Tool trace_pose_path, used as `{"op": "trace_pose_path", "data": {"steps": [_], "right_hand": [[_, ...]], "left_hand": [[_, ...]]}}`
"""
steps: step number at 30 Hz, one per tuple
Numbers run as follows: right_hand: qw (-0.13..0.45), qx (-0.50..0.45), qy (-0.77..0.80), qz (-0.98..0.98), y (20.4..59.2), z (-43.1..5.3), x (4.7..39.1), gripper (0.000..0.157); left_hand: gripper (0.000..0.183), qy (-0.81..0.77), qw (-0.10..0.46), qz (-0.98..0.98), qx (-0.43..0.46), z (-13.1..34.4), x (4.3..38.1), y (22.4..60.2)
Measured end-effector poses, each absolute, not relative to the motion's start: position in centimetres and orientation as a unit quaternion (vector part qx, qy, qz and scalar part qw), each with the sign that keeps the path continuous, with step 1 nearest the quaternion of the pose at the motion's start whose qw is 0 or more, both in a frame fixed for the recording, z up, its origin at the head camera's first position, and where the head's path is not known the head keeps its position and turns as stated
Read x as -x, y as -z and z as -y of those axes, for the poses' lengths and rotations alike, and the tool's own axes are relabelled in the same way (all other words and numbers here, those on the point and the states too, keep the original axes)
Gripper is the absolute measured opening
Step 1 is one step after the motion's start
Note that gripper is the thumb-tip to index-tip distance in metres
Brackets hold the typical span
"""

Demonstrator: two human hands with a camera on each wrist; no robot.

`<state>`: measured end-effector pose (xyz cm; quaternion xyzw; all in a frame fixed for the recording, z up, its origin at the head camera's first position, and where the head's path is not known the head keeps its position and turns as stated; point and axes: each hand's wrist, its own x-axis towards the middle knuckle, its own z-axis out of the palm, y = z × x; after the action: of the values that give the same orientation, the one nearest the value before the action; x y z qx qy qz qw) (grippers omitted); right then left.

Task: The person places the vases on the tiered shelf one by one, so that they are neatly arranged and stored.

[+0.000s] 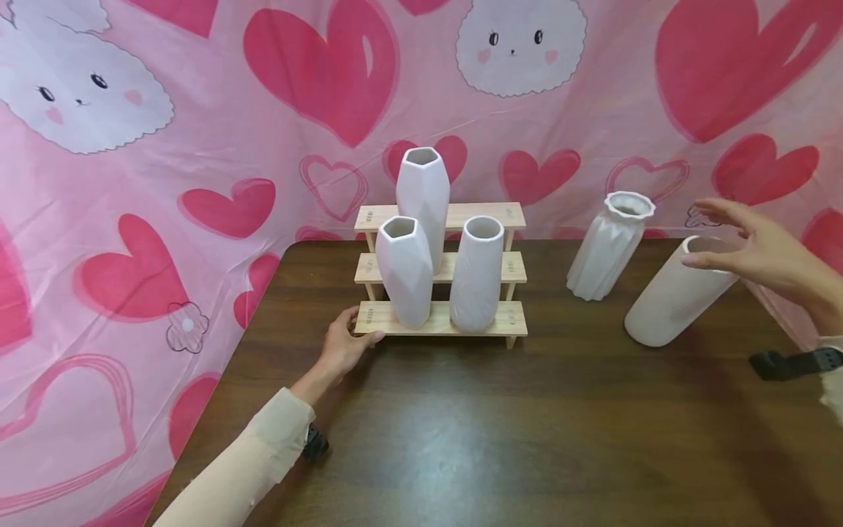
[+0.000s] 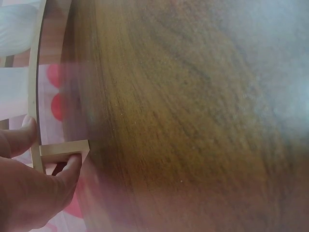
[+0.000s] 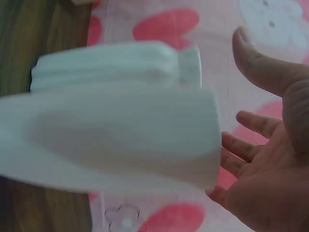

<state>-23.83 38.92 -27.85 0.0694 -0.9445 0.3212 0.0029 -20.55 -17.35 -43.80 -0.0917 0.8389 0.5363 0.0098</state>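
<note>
My left hand (image 1: 341,345) grips the left end of the lowest step of a three-tier wooden stand (image 1: 506,316). In the left wrist view, its thumb is at the step and a finger lies against the stand's leg (image 2: 63,151). Over at the right, my right hand (image 1: 773,252) is spread at the mouth of a smooth white cylindrical vase (image 1: 678,296). Thumb and fingers are wide apart in the right wrist view, not closed round the vase (image 3: 120,140). Left of it stands a white fluted vase (image 1: 606,252) with a scalloped rim.
A faceted white vase (image 1: 405,278) and a rounded, textured white vase (image 1: 476,282) stand on the lowest step. Behind them is a taller faceted vase (image 1: 423,187). The dark wooden table (image 1: 527,424) meets a pink heart-patterned cloth (image 1: 230,88) at the back and left.
</note>
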Motion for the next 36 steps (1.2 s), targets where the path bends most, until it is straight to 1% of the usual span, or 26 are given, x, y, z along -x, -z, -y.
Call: {"op": "trace_pose_path", "data": {"steps": [4, 7, 9, 13, 17, 23, 30, 36], "right_hand": [[-0.021, -0.054, -0.319, 0.946, 29.2, -41.1, 23.7, 0.095], [-0.049, -0.057, -0.333, 0.940, 30.1, -42.4, 23.6, 0.095], [-0.056, -0.063, -0.334, 0.939, 30.8, -43.0, 23.6, 0.093], [-0.032, -0.089, -0.353, 0.931, 31.6, -43.5, 23.3, 0.083], [-0.014, -0.088, -0.371, 0.924, 31.8, -43.0, 23.0, 0.076], [-0.006, -0.060, -0.371, 0.927, 31.9, -42.6, 22.8, 0.074], [0.002, -0.059, -0.381, 0.923, 32.0, -42.5, 22.8, 0.072], [0.007, -0.039, -0.377, 0.925, 32.2, -42.5, 22.8, 0.074]], "left_hand": [[0.069, -0.534, 0.013, -0.841, 0.091, 17.4, 20.6, 43.8], [0.069, -0.534, 0.015, -0.841, 0.092, 17.3, 20.6, 43.9], [0.069, -0.533, 0.014, -0.841, 0.092, 17.4, 20.6, 43.9], [0.069, -0.534, 0.013, -0.840, 0.093, 17.4, 20.6, 43.9], [0.069, -0.534, 0.015, -0.840, 0.095, 17.4, 20.7, 43.8], [0.068, -0.533, 0.016, -0.841, 0.094, 17.5, 20.8, 43.9], [0.069, -0.530, 0.017, -0.843, 0.095, 17.5, 20.8, 43.9], [0.069, -0.527, 0.017, -0.844, 0.096, 17.6, 20.7, 43.9]]}}
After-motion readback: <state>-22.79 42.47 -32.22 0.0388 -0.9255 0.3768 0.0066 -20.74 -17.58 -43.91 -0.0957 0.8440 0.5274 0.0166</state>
